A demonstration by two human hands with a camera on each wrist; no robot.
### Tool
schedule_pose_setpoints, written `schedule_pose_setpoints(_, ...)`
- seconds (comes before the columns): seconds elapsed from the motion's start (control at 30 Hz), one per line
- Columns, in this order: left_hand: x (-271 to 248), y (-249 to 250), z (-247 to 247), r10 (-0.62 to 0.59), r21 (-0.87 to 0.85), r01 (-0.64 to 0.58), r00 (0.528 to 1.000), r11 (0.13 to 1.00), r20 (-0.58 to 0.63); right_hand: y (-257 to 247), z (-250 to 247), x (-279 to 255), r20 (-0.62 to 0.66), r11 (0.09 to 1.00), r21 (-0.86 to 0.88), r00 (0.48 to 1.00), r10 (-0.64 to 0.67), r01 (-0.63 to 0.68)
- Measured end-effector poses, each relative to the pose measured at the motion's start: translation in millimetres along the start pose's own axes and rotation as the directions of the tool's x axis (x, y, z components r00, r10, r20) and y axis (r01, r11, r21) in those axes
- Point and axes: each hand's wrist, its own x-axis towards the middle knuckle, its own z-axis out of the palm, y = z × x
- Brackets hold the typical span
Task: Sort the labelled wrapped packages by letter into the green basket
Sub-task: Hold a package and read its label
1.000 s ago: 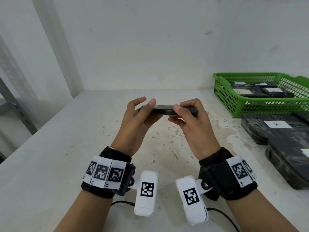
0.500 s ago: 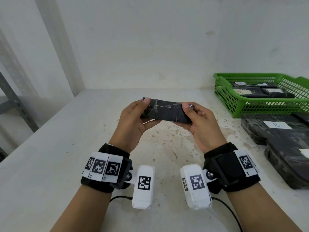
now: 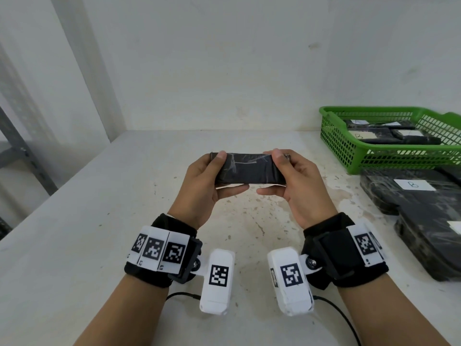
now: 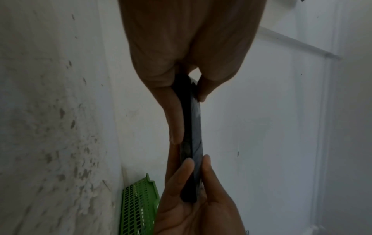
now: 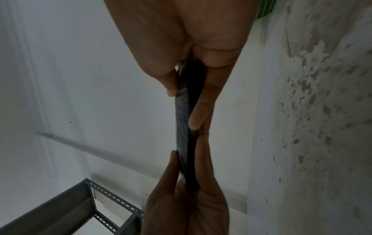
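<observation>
1. Left hand (image 3: 209,186) and right hand (image 3: 296,186), centre frame: each grip pinches one end of the black wrapped package (image 3: 247,168), held above the table (image 3: 74,245).
2. No label faces the head camera; misreading the letter risks missorting.
3. Green basket (image 3: 349,156), upper right: holds labelled packages.

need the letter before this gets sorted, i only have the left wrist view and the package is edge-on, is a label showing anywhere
Observer: In the head view, the broad face of the black wrapped package turned to the camera shows only tape, no label. The left hand and right hand grip its ends.
Operator: any letters in the basket
Observer: In the green basket a white label reads B; the others are unreadable.
Operator: anything else on the table
Observer: At least two larger packages lie in front of the basket; the farther package is labelled B.
</observation>
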Motion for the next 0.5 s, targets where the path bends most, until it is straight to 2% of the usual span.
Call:
schedule_pose_setpoints(0.17, 2.2, 1.0, -6.4, 0.051, 0.011, -0.051, 0.998, 0.999, -0.030, 0.6, 6.8, -3.0, 0.092, 0.997, 0.079, 0.996, 0.014, -0.022)
schedule_pose_setpoints(0.27, 1.4, 3.3, -5.9, 0.018, -0.001, -0.018, 1.000, 1.000, 0.026, 2.5, 5.4, -2.4, 0.050, 0.998, 0.043, 0.998, -0.042, 0.040)
schedule_pose_setpoints(0.37, 1.5, 2.1, -6.5, 0.044, 0.019, -0.045, 0.998, 0.999, 0.036, 3.0, 5.3, -3.3, 0.029, 0.996, 0.061, 0.997, -0.065, 0.063)
schedule_pose_setpoints(0.5, 3.5, 0.2, -8.7, 0.074, 0.025, -0.074, 0.997, 0.997, 0.010, 3.2, 7.4, -3.4, 0.096, 0.992, 0.123, 0.995, -0.007, -0.005)
